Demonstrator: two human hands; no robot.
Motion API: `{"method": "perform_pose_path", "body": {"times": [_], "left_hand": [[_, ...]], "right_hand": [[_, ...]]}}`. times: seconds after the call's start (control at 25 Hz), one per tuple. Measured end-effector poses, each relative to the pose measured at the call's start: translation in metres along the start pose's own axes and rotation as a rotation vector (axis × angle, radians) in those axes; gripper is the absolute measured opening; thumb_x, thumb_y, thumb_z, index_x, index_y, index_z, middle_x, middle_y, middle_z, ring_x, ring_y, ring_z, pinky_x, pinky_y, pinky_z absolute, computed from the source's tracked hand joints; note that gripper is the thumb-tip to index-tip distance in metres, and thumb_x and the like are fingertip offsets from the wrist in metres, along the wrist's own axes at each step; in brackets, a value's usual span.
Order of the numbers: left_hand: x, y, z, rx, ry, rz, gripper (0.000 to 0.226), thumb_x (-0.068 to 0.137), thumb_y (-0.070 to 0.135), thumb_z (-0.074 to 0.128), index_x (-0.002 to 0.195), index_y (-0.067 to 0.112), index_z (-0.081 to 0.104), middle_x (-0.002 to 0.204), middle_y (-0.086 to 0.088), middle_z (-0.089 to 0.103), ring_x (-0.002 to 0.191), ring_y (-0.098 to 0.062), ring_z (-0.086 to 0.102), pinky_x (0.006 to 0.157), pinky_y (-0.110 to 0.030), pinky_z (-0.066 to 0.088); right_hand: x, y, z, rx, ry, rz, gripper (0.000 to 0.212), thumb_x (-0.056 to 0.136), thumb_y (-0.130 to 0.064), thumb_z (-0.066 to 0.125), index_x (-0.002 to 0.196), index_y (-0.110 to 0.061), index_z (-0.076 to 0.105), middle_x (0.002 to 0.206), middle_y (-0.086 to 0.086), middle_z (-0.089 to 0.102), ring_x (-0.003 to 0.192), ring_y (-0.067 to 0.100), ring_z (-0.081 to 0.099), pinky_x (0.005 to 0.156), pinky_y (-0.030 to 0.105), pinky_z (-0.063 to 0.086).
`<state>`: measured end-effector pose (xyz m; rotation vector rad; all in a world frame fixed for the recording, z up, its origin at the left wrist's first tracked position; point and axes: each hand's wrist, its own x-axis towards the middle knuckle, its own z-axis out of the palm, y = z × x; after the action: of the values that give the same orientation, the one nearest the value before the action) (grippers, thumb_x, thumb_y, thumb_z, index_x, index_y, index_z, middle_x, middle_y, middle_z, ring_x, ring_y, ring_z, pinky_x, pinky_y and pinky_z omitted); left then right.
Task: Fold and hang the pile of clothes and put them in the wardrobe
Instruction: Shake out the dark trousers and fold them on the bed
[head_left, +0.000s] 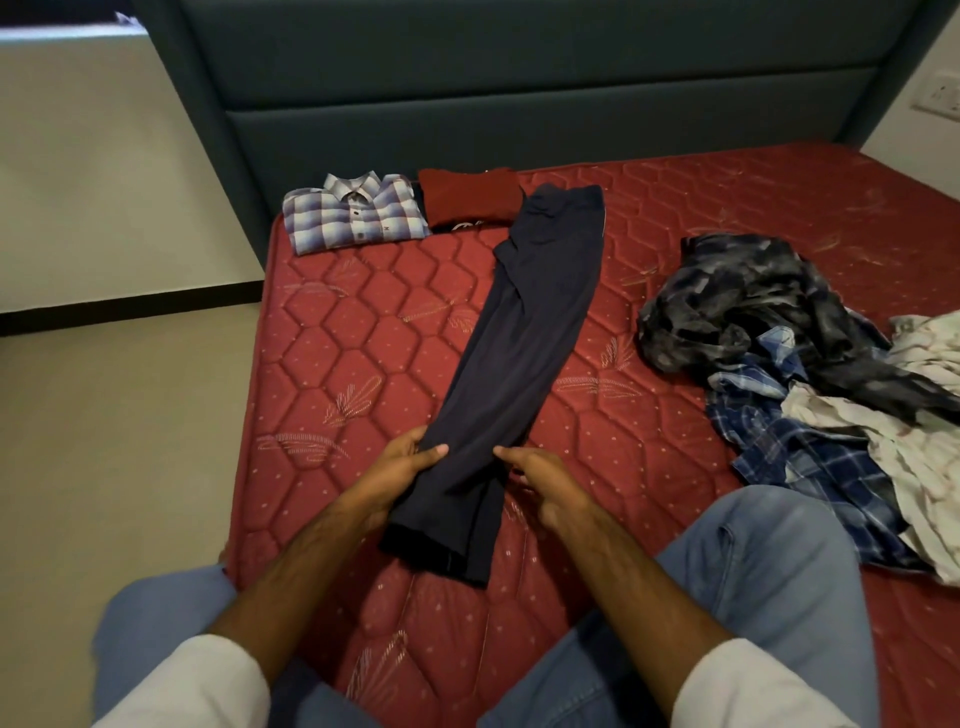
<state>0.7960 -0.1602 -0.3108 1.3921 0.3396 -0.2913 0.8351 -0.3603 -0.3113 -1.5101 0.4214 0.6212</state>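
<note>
Red mattress (363, 322) fills frame. Unfolded pile (810, 374) at right edge. I have navy trousers (524, 332) laid lengthwise at centre, legs together, waistband toward upper centre. Folded plaid shirt (353, 215) and maroon top (470, 197) sit upper left, touching. My left hand (410, 462) pinches trouser leg near hem; right hand (535, 473) grips opposite edge. Judged step: folding trousers. Next: carry hem up to waistband, keep edges aligned.

Both hands grip the near end of the navy trousers (524, 332), left hand (402, 460) and right hand (540, 478) on either edge. Beyond them lie a folded checked shirt (353, 215) and maroon top (470, 197); an unfolded pile (810, 374) sits right of the hands on the red mattress (363, 322).
</note>
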Motion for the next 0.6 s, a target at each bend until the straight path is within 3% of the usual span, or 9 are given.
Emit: {"method": "perform_pose_path", "body": {"times": [0.08, 0.12, 0.16, 0.24, 0.32, 0.4, 0.44, 0.48, 0.6], "left_hand": [[-0.005, 0.002, -0.001, -0.039, -0.016, 0.009, 0.032, 0.098, 0.0, 0.055, 0.13, 0.002, 0.056, 0.121, -0.016, 0.069, 0.095, -0.02, 0.071, 0.082, -0.028, 0.06], [-0.008, 0.004, 0.0, -0.062, -0.01, 0.007, 0.032, 0.098, 0.0, 0.055, 0.13, 0.001, 0.056, 0.117, -0.015, 0.07, 0.092, -0.019, 0.072, 0.08, -0.027, 0.06], [-0.011, 0.006, 0.0, -0.077, 0.003, -0.003, 0.032, 0.098, 0.001, 0.056, 0.13, -0.001, 0.057, 0.114, -0.016, 0.071, 0.088, -0.019, 0.073, 0.077, -0.027, 0.06], [-0.016, 0.005, 0.003, -0.08, 0.021, -0.04, 0.029, 0.098, 0.007, 0.058, 0.125, -0.004, 0.062, 0.111, -0.019, 0.073, 0.083, -0.019, 0.073, 0.072, -0.027, 0.06], [-0.021, 0.004, 0.005, -0.081, 0.024, -0.084, 0.024, 0.099, 0.016, 0.059, 0.117, 0.004, 0.069, 0.11, -0.015, 0.075, 0.087, -0.019, 0.071, 0.072, -0.029, 0.059], [-0.027, 0.007, 0.008, -0.166, 0.015, -0.112, 0.022, 0.1, 0.021, 0.057, 0.115, 0.009, 0.069, 0.108, -0.009, 0.076, 0.093, -0.022, 0.07, 0.072, -0.034, 0.058], [-0.029, 0.009, 0.01, -0.224, 0.002, -0.12, 0.025, 0.101, 0.022, 0.055, 0.119, 0.008, 0.067, 0.111, -0.009, 0.075, 0.095, -0.024, 0.071, 0.069, -0.036, 0.06], [-0.031, 0.012, 0.012, -0.259, -0.006, -0.12, 0.028, 0.101, 0.022, 0.055, 0.122, 0.008, 0.065, 0.112, -0.01, 0.075, 0.094, -0.025, 0.072, 0.064, -0.037, 0.062], [-0.038, 0.016, 0.013, -0.252, -0.017, -0.074, 0.035, 0.093, 0.02, 0.067, 0.125, 0.006, 0.062, 0.099, -0.011, 0.075, 0.068, -0.022, 0.073, 0.038, -0.032, 0.054]], "right_hand": [[0.001, 0.004, 0.005, 0.028, 0.026, -0.035, 0.007, 0.091, -0.006, 0.072, 0.094, -0.003, 0.066, 0.096, 0.009, 0.071, 0.076, 0.013, 0.063, 0.052, 0.011, 0.049], [0.003, 0.008, 0.006, 0.02, 0.041, -0.058, 0.017, 0.089, -0.002, 0.073, 0.103, 0.004, 0.067, 0.103, 0.016, 0.073, 0.079, 0.018, 0.067, 0.057, 0.014, 0.053], [0.002, 0.009, 0.009, 0.028, 0.049, -0.074, 0.024, 0.088, 0.0, 0.074, 0.109, 0.009, 0.067, 0.107, 0.022, 0.073, 0.085, 0.026, 0.071, 0.065, 0.021, 0.058], [0.002, 0.015, 0.012, 0.038, 0.05, -0.109, 0.019, 0.083, -0.007, 0.079, 0.099, 0.001, 0.074, 0.106, 0.025, 0.074, 0.096, 0.038, 0.072, 0.084, 0.04, 0.062], [0.026, 0.035, 0.009, -0.037, 0.062, -0.097, 0.033, 0.064, -0.043, 0.089, 0.082, -0.02, 0.073, 0.1, 0.015, 0.075, 0.1, 0.038, 0.072, 0.091, 0.052, 0.059], [0.059, 0.062, 0.003, -0.144, 0.158, -0.09, 0.068, 0.044, -0.078, 0.083, 0.088, -0.028, 0.066, 0.099, 0.003, 0.073, 0.094, 0.028, 0.07, 0.089, 0.052, 0.057], [0.055, 0.062, 0.004, -0.18, 0.21, -0.114, 0.074, 0.044, -0.084, 0.079, 0.088, -0.027, 0.067, 0.097, 0.003, 0.073, 0.089, 0.026, 0.07, 0.087, 0.05, 0.058], [0.04, 0.055, 0.007, -0.191, 0.213, -0.146, 0.071, 0.052, -0.082, 0.079, 0.087, -0.021, 0.071, 0.094, 0.006, 0.075, 0.086, 0.027, 0.071, 0.084, 0.051, 0.059], [-0.02, 0.026, 0.019, 0.077, -0.019, -0.098, 0.038, 0.088, -0.046, 0.075, 0.1, -0.01, 0.077, 0.1, 0.006, 0.079, 0.096, 0.025, 0.075, 0.088, 0.04, 0.059]]}}
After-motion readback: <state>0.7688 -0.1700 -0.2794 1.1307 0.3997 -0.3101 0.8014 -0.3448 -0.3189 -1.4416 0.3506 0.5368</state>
